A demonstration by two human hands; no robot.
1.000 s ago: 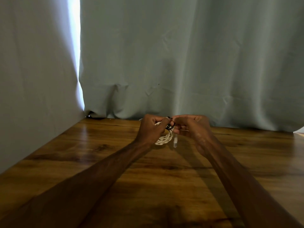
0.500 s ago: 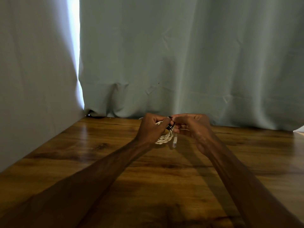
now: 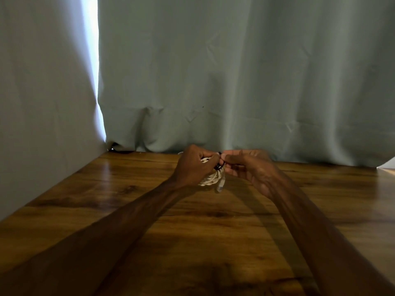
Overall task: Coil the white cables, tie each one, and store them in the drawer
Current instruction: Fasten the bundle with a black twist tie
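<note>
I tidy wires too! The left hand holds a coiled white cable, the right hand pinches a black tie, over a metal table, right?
Not quite: the head view shows the table is brown wood, not metal. The rest is right: the left hand holds the coiled white cable and the right hand pinches the black tie.

No text, label, brand, number or sign can be read here. The white cable [image 3: 210,180], the black tie [image 3: 218,167], the tabletop [image 3: 128,199] and the curtain [image 3: 235,71] show no legible marking.
</note>
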